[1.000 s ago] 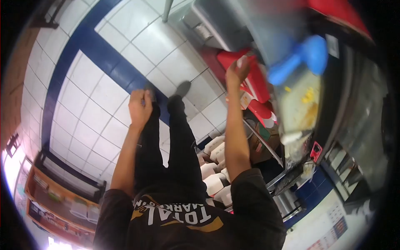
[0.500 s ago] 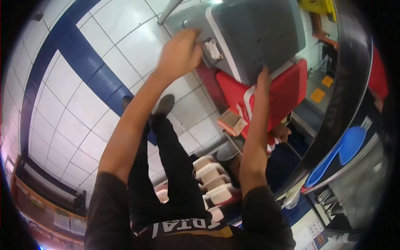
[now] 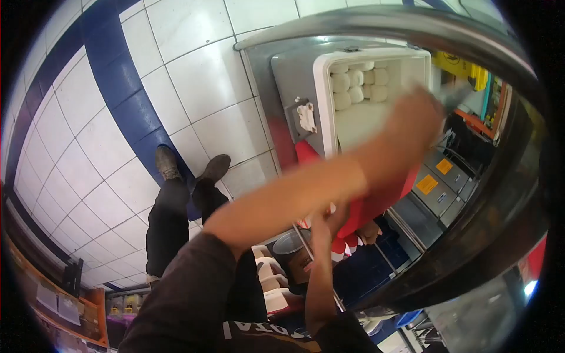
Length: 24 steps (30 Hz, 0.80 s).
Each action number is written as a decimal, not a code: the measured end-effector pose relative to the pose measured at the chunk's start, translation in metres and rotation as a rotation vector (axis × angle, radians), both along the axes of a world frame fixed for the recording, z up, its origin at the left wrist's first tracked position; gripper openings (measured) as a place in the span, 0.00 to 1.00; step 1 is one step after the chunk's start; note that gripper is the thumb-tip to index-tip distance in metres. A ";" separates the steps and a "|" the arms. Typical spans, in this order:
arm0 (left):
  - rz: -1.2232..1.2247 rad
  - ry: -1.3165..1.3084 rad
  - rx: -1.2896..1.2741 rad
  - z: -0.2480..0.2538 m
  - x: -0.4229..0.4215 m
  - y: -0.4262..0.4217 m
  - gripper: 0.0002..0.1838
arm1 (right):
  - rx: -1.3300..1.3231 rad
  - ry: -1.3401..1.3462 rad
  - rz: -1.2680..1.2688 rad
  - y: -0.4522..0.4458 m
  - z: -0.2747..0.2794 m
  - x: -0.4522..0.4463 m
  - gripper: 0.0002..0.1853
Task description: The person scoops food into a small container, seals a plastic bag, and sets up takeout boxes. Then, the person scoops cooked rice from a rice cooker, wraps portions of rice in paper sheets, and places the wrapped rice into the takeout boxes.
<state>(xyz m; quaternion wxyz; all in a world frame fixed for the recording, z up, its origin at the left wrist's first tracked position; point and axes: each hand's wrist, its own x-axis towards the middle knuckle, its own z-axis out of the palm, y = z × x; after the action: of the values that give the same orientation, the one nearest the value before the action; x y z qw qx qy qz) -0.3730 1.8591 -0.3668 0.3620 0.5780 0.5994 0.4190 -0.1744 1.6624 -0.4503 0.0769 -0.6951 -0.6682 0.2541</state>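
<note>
At the cooler (image 3: 295,82), now uncovered, whether the hands (image 3: 415,120) grip I cannot tell.

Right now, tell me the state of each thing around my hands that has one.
Gray cooler: open, partly filled.
White round pieces: packed in rows inside.
Red container: open or shut, cannot tell.
White cartons: grouped, partly hidden.
Left hand: blurred, grip unclear.
Right hand: by the red container, grip unclear.
</note>
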 end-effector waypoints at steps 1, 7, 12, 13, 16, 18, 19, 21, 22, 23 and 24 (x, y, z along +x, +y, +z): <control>0.056 -0.324 0.045 0.022 0.033 -0.019 0.10 | 0.076 0.007 0.083 -0.009 0.002 -0.025 0.17; -0.284 -0.139 0.277 0.077 0.126 -0.098 0.23 | 0.421 0.187 0.023 0.176 -0.061 -0.074 0.17; -0.622 -0.357 0.267 0.062 0.113 -0.079 0.24 | 0.266 -0.013 -0.288 0.337 -0.226 0.017 0.32; -0.738 -0.375 0.251 0.059 0.102 -0.072 0.24 | 0.306 -0.183 -0.232 0.358 -0.239 0.017 0.35; -0.799 -0.499 0.167 0.053 0.093 -0.057 0.26 | 0.351 -0.255 0.072 0.409 -0.246 0.014 0.48; -0.808 -0.445 0.238 0.045 0.092 -0.048 0.30 | 0.338 -0.380 0.228 0.475 -0.285 0.055 0.47; -0.815 -0.413 0.289 0.042 0.091 -0.044 0.35 | 0.321 -0.412 0.201 0.490 -0.291 0.059 0.46; -0.881 -0.404 0.316 0.038 0.068 -0.034 0.36 | 0.281 -0.544 0.144 0.501 -0.291 0.052 0.45; -0.948 -0.405 0.316 0.034 0.063 -0.032 0.37 | 0.267 -0.595 0.121 0.504 -0.293 0.051 0.45; -0.948 -0.409 0.314 0.032 0.069 -0.031 0.37 | 0.253 -0.636 0.111 0.507 -0.293 0.052 0.44; -0.917 -0.358 0.339 0.036 0.079 -0.031 0.38 | 0.244 -0.673 0.102 0.507 -0.293 0.059 0.44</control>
<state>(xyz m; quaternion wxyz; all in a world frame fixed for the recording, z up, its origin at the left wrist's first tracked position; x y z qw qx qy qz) -0.2936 1.8277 -0.3310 0.5064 0.7509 0.1370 0.4011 -0.1158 2.1690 -0.7437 -0.0778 -0.6912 -0.7153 -0.0672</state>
